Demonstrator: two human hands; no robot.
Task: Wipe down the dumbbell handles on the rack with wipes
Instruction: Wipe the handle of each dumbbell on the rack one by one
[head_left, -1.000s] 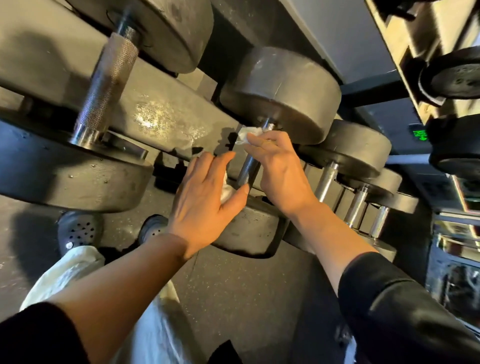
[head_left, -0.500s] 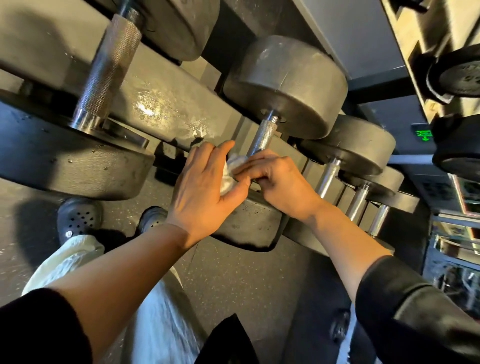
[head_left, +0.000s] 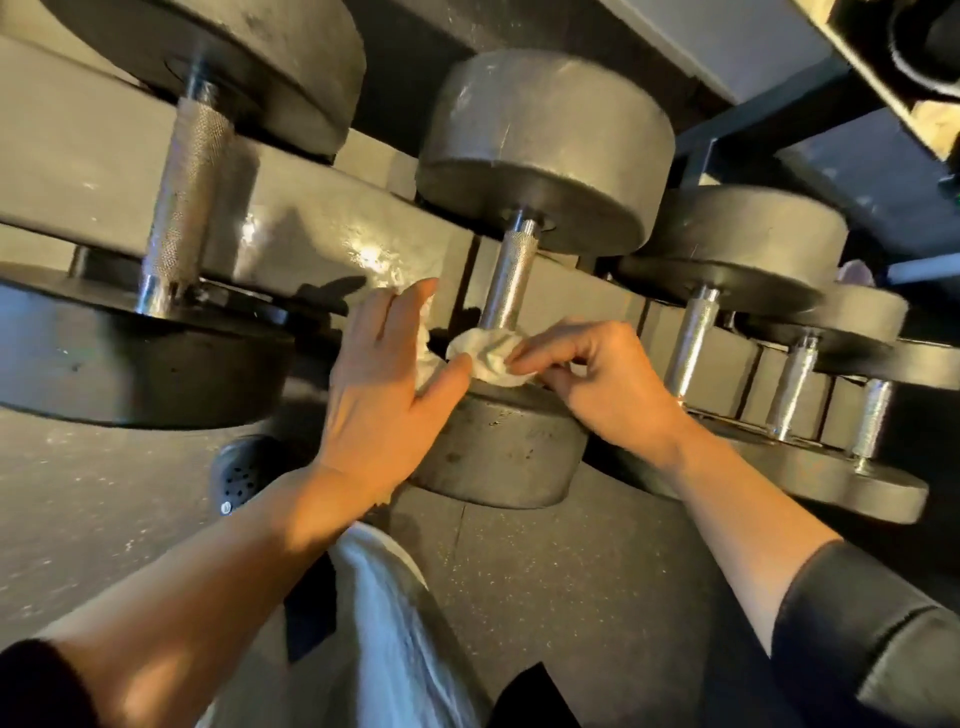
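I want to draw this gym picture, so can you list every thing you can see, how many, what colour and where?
dumbbells: five in view, dark grey ends with silver handles, in a row on the rack
rack: one, grey, shiny rail behind the handles
wipe: one, white, crumpled at the bottom of the second dumbbell's handle
floor: dark, speckled, below the rack
shoe: one, dark with holes, on the floor at lower left
trouser leg: pale, bottom centre
left hand: one, fingers straight, against the wipe
right hand: one, pinches the wipe
sleeves: two, black, bottom corners
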